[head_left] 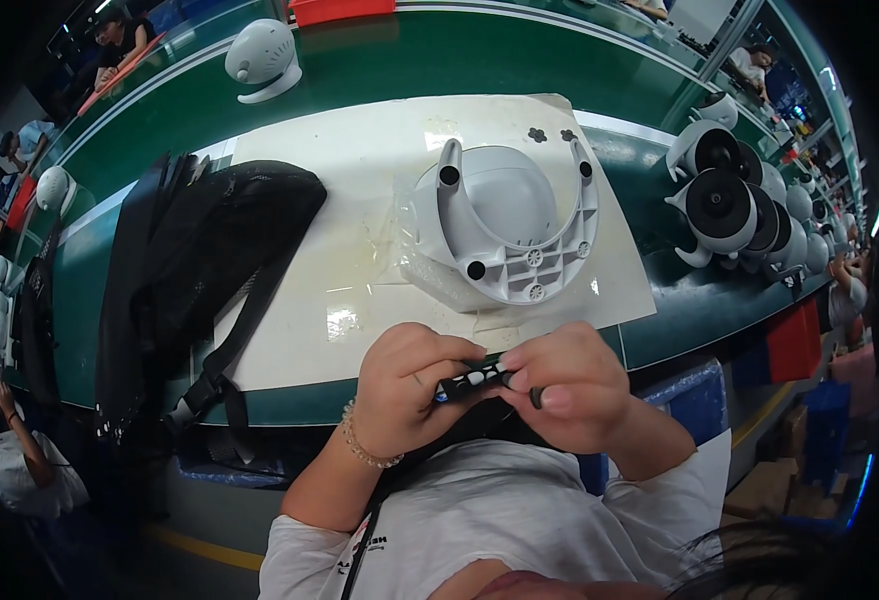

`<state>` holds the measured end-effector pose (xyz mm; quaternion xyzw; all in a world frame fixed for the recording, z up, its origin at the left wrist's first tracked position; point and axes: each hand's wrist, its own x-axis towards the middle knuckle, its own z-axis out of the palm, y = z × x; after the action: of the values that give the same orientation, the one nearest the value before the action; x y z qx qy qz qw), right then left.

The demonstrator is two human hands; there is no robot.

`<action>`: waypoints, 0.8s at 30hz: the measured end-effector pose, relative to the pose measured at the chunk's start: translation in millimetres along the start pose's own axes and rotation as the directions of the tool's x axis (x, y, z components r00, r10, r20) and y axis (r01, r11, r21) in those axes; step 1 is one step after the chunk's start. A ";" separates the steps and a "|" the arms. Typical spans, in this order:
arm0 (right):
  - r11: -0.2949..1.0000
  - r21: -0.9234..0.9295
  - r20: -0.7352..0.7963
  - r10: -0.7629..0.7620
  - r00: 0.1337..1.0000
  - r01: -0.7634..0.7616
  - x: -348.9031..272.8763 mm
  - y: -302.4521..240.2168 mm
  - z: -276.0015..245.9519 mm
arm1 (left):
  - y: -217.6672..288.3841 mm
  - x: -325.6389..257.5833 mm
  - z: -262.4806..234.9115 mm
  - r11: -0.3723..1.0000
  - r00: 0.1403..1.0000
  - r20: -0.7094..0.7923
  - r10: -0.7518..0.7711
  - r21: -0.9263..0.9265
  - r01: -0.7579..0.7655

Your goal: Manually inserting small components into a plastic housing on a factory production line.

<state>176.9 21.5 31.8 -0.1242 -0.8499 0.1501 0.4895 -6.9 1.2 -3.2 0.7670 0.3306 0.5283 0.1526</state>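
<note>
My left hand [411, 385] is closed on a narrow black strip [456, 388] with pale oval spots along it. My right hand [577, 388] pinches a small round black pad [536, 397] at the strip's right end. Both hands are close together in front of my chest, at the table's near edge. Beyond them a white plastic housing [504, 195] lies with its ribbed base and legs facing up, on clear bubble wrap [409, 225]. Round black pads [448, 176] sit on its legs and base.
Under the housing lies a cream sheet [349, 190] with two black flower-shaped pieces [537, 134]. A black mesh bag [219, 240] with straps covers the left side. Several white-and-black round units [724, 205] crowd the right. One white unit [264, 60] stands at the back.
</note>
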 end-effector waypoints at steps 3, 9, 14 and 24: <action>0.998 0.010 0.020 -0.061 0.998 0.061 -0.4 -0.3 5.3 | -1.0 0.1 -2.0 1.000 1.000 0.015 -0.014 -0.011 0.014; 0.950 0.289 0.348 0.012 0.937 -0.120 2.6 -8.8 -7.9 | 1.6 -4.2 1.3 0.977 0.977 0.020 -0.214 0.006 0.214; 0.976 -0.056 -0.154 0.199 0.968 -0.209 18.1 27.8 -20.6 | 4.0 0.2 6.0 0.996 0.996 -0.086 -0.025 0.089 0.033; 0.907 0.287 -0.120 0.352 0.928 -0.307 32.2 29.8 -27.6 | -0.7 2.9 10.0 0.989 0.998 -0.052 -0.041 0.140 0.048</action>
<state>187.0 64.3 59.3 -0.2126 -0.7442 0.3314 0.5396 2.6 4.7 -5.5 0.7552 0.3878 0.5187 0.1013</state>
